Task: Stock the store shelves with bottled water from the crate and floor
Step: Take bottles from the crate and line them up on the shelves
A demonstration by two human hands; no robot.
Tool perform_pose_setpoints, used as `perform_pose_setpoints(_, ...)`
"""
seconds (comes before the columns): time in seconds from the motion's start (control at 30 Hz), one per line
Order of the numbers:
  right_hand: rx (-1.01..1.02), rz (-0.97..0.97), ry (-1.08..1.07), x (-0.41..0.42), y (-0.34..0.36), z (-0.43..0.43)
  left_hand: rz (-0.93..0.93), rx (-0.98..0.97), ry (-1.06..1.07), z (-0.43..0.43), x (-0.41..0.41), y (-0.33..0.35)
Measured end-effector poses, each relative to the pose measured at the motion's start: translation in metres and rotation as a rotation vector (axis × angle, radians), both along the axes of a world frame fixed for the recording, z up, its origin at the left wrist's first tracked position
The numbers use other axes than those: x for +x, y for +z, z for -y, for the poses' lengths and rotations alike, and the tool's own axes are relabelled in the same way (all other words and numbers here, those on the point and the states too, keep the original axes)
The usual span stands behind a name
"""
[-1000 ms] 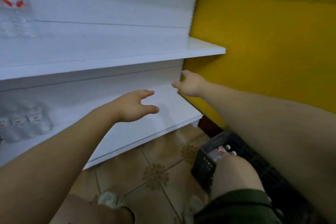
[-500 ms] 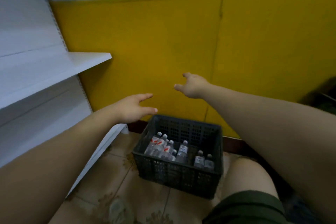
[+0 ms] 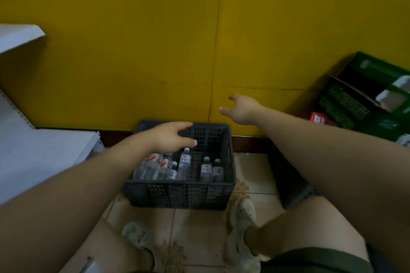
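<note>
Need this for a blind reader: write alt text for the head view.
The left hand and right hand reach, open and empty, toward a dark crate of water bottles on a tiled floor by a yellow wall; white shelves at left.

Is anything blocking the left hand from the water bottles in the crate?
Nothing visible does. The crate has no lid, and the left hand hangs open right above the bottles bunched at its left side. The right hand, also open, is off to the right past the crate, out of the way.
</note>
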State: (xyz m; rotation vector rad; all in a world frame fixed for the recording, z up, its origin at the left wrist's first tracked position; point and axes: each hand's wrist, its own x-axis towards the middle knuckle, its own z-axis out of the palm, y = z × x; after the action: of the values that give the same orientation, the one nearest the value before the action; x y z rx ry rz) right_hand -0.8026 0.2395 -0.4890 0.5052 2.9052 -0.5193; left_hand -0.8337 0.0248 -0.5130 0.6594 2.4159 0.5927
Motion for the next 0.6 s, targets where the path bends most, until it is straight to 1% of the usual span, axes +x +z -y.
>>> perform_pose_setpoints(0.1, -0.048, 0.064, -0.018, -0.013, -0.035, -0.010, 0.098, -0.039, 0.015, -0.009, -0.016, -0.038)
perform_pose_setpoints(0.23, -0.125, 0.133, -0.028, -0.034, -0.092, -0.018, 0.251, -0.046, 0.101, -0.011, -0.039, -0.090)
perform_pose_setpoints(0.4, -0.191, 0.273, -0.007, -0.077, -0.163, -0.024, 0.323, -0.063, 0.225, -0.018, -0.076, -0.159)
perform_pose_setpoints(0.5, -0.257, 0.324, 0.000, -0.111, -0.211, -0.029, 0.408, -0.019, 0.286, -0.026, -0.104, -0.212)
perform_pose_setpoints(0.6, -0.324, 0.363, -0.008, -0.144, -0.263, -0.032, 0.424, -0.009, 0.365, -0.038, -0.131, -0.264)
